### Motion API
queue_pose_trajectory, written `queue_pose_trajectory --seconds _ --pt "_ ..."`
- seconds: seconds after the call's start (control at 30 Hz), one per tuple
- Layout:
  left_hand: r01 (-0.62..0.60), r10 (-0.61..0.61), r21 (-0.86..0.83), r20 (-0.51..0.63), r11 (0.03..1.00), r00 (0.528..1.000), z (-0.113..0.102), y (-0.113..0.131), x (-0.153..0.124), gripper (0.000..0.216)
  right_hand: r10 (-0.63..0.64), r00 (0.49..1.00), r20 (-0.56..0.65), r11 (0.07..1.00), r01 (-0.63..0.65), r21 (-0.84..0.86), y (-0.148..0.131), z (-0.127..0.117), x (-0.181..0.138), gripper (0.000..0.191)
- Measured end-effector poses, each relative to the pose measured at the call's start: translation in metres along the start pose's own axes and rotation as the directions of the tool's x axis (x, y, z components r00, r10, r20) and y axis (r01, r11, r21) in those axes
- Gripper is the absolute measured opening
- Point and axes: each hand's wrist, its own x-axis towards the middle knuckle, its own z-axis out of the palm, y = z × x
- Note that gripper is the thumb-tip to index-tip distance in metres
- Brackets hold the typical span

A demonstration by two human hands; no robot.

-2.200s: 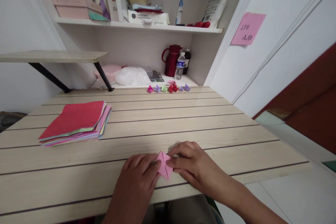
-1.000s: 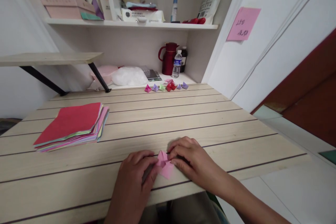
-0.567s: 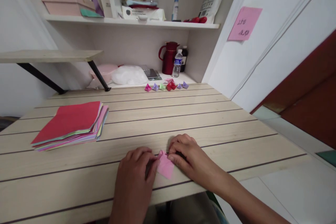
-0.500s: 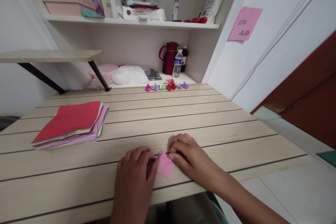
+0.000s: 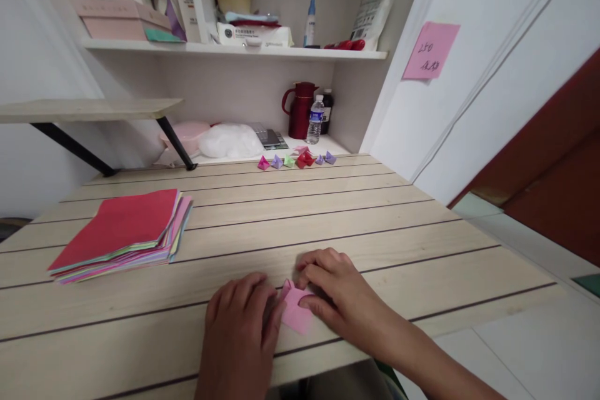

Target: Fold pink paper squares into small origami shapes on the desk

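A small folded piece of pink paper (image 5: 295, 320) lies near the table's front edge, with a raised flap at its upper left. My left hand (image 5: 244, 312) is closed at the paper's left edge, thumb against it and fingers curled behind. From the right, my right hand (image 5: 330, 287) pinches the paper's upper right part, its thumb lying on the surface and its fingers bent at the far edge. The tips of some left fingers are hidden.
A stack of coloured paper (image 5: 126, 228), red on top, lies at the left. Several small folded paper pieces (image 5: 305, 159) line the table's back edge. Behind them stand a dark red jug (image 5: 300, 111) and a water bottle (image 5: 315, 120). A raised wooden shelf (image 5: 89, 109) stands at back left.
My right thumb has moved further onto the pink paper, and the flap at its upper left stands out more. The whole view has shifted slightly downward in the picture.
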Motion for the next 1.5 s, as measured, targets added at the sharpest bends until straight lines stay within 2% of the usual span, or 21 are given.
queue_pose_trajectory --seconds 0.17,0.4,0.67,0.8,0.93,1.07,1.17,1.3,1.33,1.4,1.5 --pt "-0.007 0.006 0.043 0.006 0.999 1.0 0.001 0.003 0.002 0.009 0.049 0.999 0.001 0.999 -0.049 0.02 -0.005 -0.001 0.003 0.004" --pt "0.054 -0.06 0.115 0.052 0.992 0.997 0.0 0.008 0.003 0.011 0.051 0.998 -0.022 0.998 -0.051 -0.041 -0.008 0.003 0.01 0.009" --pt "0.097 -0.113 0.135 0.123 0.986 0.986 -0.002 0.009 0.002 0.016 0.005 0.998 -0.06 0.979 -0.017 -0.204 -0.007 0.013 0.008 0.005" --pt "0.124 -0.146 0.143 0.152 0.982 0.978 0.0 0.01 0.001 0.017 -0.037 0.995 -0.096 0.985 0.02 -0.169 -0.003 0.014 0.005 0.019" --pt "0.129 -0.153 0.155 0.152 0.979 0.977 0.002 0.011 0.002 0.017 -0.13 0.983 -0.131 0.984 0.112 -0.136 0.002 0.013 0.004 0.022" --pt "0.058 -0.068 0.096 0.113 0.994 0.991 0.0 0.005 0.0 0.019 -0.184 0.975 -0.125 0.968 0.157 -0.196 0.004 0.011 0.002 0.023" --pt "-0.037 0.035 0.033 0.078 0.999 0.996 -0.002 -0.003 -0.006 0.032 -0.202 0.973 -0.116 0.958 0.171 -0.232 0.001 0.008 -0.001 0.025" --pt "-0.182 0.167 0.08 0.161 0.98 0.973 -0.009 -0.008 -0.016 0.049 -0.183 0.982 -0.035 0.946 0.166 -0.277 -0.006 -0.002 -0.013 0.027" --pt "-0.214 0.196 0.093 0.174 0.972 0.965 -0.011 -0.008 -0.019 0.048 -0.179 0.984 -0.004 0.944 0.171 -0.281 -0.009 -0.004 -0.017 0.03" --pt "-0.262 0.246 0.089 0.159 0.961 0.956 -0.017 -0.005 -0.025 0.042 -0.203 0.978 0.047 0.935 0.208 -0.288 -0.014 -0.005 -0.027 0.048" --pt "-0.315 0.31 0.054 0.079 0.948 0.947 -0.024 -0.002 -0.034 0.033 -0.313 0.948 0.063 0.896 0.316 -0.312 -0.019 0.003 -0.042 0.073"
